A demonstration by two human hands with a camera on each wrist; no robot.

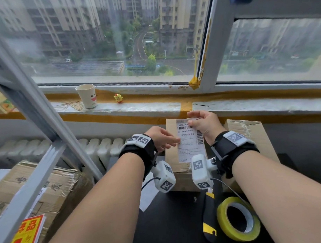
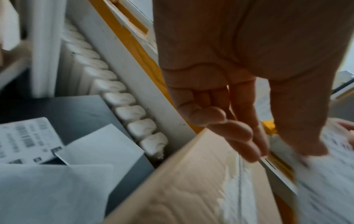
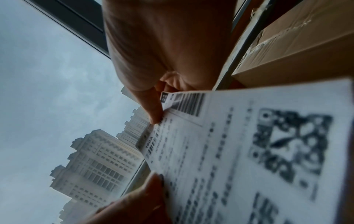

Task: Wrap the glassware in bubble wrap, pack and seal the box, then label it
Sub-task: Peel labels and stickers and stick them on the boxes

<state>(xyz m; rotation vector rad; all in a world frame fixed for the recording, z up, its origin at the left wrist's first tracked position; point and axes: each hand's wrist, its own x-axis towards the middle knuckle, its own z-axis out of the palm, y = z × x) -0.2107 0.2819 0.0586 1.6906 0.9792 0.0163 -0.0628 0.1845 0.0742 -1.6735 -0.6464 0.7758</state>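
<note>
**Label held over the sealed box, both hands on the paper**

The white printed shipping label (image 1: pixel 190 140), a thin rectangle with barcodes and small black text, hangs in the air just above the brown corrugated cardboard box (image 1: pixel 173 162). The right hand (image 1: pixel 205 126) pinches its top edge between thumb and fingertips. The left hand (image 1: pixel 161 137) pinches the left edge partway down, its other fingers loosely curled.

Handling, as a judgement: the label is near weightless and limp, and it bends where unsupported. If the backing is off, the underside is tacky and will grab the first thing it touches. Hold it by the edges or corners, taut between both hands.

The box has a matte, ribbed top, and glossy clear tape along its seam puckers the surface. It is stiff enough to press against, though glass inside argues for smoothing, not thumping.

Nearby on the dark table: a yellow-green roll of tape (image 1: pixel 238 217), a second cardboard box (image 1: pixel 251 129) to the right, and loose white sheets (image 2: pixel 57 186).
</note>
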